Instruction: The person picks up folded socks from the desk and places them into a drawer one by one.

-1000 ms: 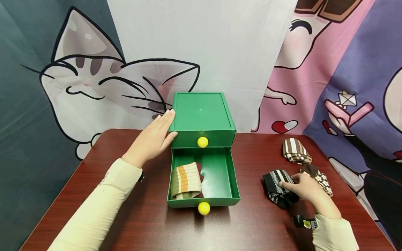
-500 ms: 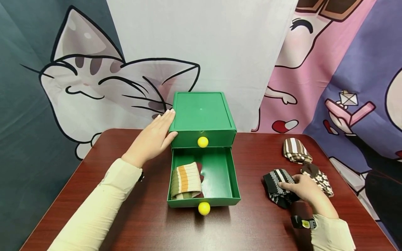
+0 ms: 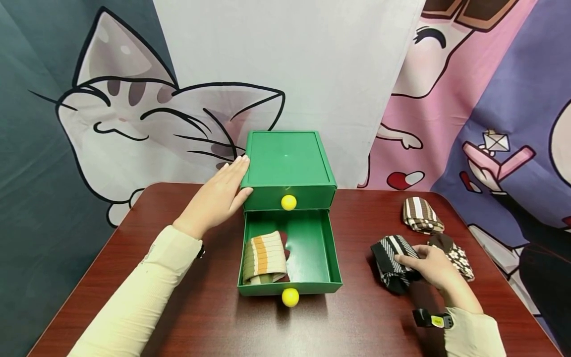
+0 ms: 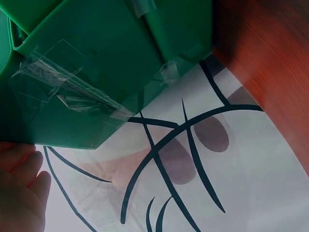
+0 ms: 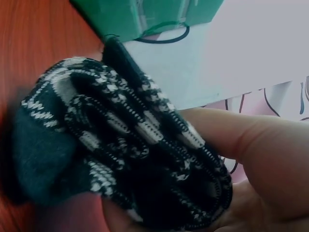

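My right hand [image 3: 432, 267] grips a folded black-and-white patterned sock bundle [image 3: 394, 260] at the right of the table. In the right wrist view the rolled layers of the sock bundle [image 5: 130, 140] show between thumb and fingers. Fingers straight, my left hand [image 3: 216, 198] rests against the left side of a green two-drawer box [image 3: 285, 158]. Its lower drawer [image 3: 312, 253] is pulled out, with a cream, orange and green striped sock bundle [image 3: 263, 255] in its left part and something dark red beside that. The upper drawer is closed. Fingertips [image 4: 36, 179] of the left hand show in the left wrist view.
Behind the right hand lie a brown-and-white striped sock bundle [image 3: 421, 215] and a brown flowered one [image 3: 457, 260]. Each drawer has a yellow ball knob [image 3: 290, 297]. A printed cloth [image 3: 312, 64] hangs behind the brown table [image 3: 348, 322].
The right hand has taken up the black-and-white sock bundle, which has tilted and shifted slightly left. The left hand and the drawer box look the same.
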Demonstrator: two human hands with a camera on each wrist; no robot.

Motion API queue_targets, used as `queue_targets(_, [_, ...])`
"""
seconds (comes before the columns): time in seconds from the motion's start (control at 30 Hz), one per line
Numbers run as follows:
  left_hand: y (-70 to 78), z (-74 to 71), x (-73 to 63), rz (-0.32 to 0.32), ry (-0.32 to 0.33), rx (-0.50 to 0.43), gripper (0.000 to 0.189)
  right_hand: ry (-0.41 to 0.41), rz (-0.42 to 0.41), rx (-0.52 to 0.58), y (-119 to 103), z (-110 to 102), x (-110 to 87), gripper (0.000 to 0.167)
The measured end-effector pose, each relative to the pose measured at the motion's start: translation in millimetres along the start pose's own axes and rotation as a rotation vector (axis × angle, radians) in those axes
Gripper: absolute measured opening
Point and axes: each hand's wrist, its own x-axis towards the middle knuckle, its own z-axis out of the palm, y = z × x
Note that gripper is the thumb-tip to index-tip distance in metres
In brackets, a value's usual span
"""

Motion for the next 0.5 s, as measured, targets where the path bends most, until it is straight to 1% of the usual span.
queue_targets(0.13, [-0.4, 0.3, 0.0, -0.001, 0.001, 0.004, 0.065, 0.015, 0.013, 0.056, -8, 1, -3.1, 0.076])
queue_targets(0.2, [-0.7, 0.6, 0.0, 0.005, 0.008, 0.003, 0.065, 0.009, 0.025, 0.123, -12, 2, -4.7, 0.079])
queue_targets(0.27, [-1.2, 1.0, -0.3, 0.012, 0.018, 0.003, 0.064, 0.011, 0.037, 0.165, -17, 4, -6.3, 0.082])
queue_targets(0.37, [-1.6, 1.2, -0.5, 0.021, 0.028, 0.003, 0.064, 0.033, 0.043, 0.196, -23, 6, -8.1, 0.083])
queue_targets(0.43, [-2.0, 1.3, -0.6, 0.023, 0.03, 0.005, 0.064, 0.065, 0.036, 0.172, -28, 7, -9.4, 0.079])
queue_targets(0.5, [-1.4, 1.1, -1.0, 0.018, 0.023, 0.003, 0.065, 0.097, 0.018, 0.171, -33, 8, -10.6, 0.075])
